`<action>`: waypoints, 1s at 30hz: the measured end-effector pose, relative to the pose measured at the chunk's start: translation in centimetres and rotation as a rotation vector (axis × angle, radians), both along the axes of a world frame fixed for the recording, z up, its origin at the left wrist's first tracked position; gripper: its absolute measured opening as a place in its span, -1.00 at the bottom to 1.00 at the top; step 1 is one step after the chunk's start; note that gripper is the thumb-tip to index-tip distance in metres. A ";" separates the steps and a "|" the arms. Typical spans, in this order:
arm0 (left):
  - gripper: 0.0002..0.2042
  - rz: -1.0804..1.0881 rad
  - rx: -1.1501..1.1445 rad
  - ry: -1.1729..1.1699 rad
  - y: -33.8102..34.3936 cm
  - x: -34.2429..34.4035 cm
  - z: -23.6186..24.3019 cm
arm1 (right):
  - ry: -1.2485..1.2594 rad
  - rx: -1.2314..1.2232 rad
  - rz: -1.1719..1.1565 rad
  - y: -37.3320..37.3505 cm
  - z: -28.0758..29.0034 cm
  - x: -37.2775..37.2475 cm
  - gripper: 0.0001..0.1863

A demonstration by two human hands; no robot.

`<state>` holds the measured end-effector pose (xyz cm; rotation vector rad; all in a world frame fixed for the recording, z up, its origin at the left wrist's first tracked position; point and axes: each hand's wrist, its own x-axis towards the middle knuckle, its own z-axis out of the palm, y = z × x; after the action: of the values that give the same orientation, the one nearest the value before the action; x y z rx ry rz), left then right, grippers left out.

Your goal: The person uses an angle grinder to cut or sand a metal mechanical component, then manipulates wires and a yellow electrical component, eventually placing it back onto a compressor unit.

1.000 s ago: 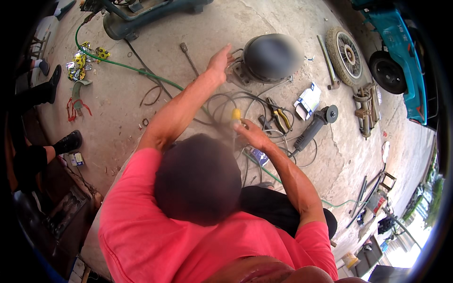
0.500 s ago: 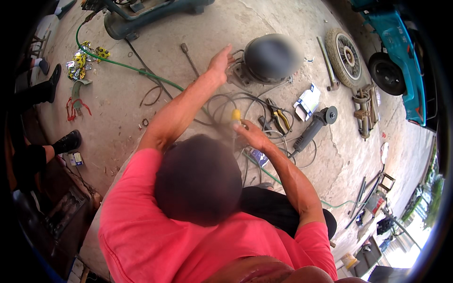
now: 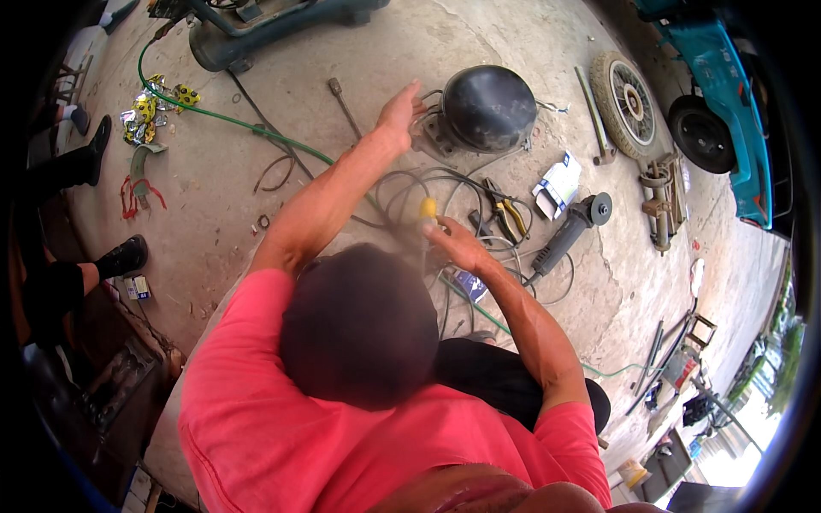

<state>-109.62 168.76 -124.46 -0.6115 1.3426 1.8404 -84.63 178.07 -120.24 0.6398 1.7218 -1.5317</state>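
My left hand (image 3: 402,115) reaches up beside the black dome-shaped compressor (image 3: 487,103) on its metal mount, fingers mostly extended by its left side; whether it touches the thin wires there, I cannot tell. Lower and to the right, my right hand (image 3: 453,235) has closed on a yellow connector (image 3: 428,209) with cable attached, amid loops of dark cable. Yellow-and-black pliers (image 3: 507,218), a white-and-blue carton (image 3: 558,182) and a grey angle grinder (image 3: 560,244) lie to its right. A blurred dark round shape hides the floor below my hands.
An air compressor tank (image 3: 256,38) stands at the top, with a green hose (image 3: 222,117) crossing the floor. A spoked wheel (image 3: 631,103), metal fork parts (image 3: 658,205) and a teal vehicle (image 3: 744,171) are at right. Another person's legs (image 3: 68,175) and crumpled foil (image 3: 141,111) are at left.
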 end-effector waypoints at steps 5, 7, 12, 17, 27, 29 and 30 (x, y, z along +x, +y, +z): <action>-0.21 -0.005 -0.001 -0.003 -0.1 -0.1 -0.4 | -0.015 -0.006 0.011 0.1 -0.3 -0.1 0.03; -0.21 -0.006 0.010 -0.001 -0.3 -0.2 -1.0 | -0.014 -0.018 0.012 0.2 0.0 -0.2 0.04; -0.22 0.068 0.018 0.047 -1.3 -0.2 -2.2 | -0.016 0.004 -0.010 0.0 0.4 -0.1 0.07; -0.18 0.055 0.066 0.072 -1.6 -0.2 -1.0 | -0.007 0.013 -0.009 0.1 0.2 0.1 0.08; -0.12 -0.038 0.037 0.115 -1.5 -0.5 0.7 | 0.003 0.012 -0.018 0.0 0.4 -0.1 0.04; -0.11 -0.028 0.029 0.097 -1.3 -0.6 1.1 | 0.002 0.009 -0.022 0.1 0.4 -0.1 0.04; -0.10 -0.022 0.026 0.088 -1.1 -0.6 1.3 | 0.001 0.007 -0.021 0.1 0.3 -0.1 0.04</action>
<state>-110.26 167.63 -123.19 -0.5053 1.3753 1.8826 -84.70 178.21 -119.97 0.6628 1.7272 -1.5413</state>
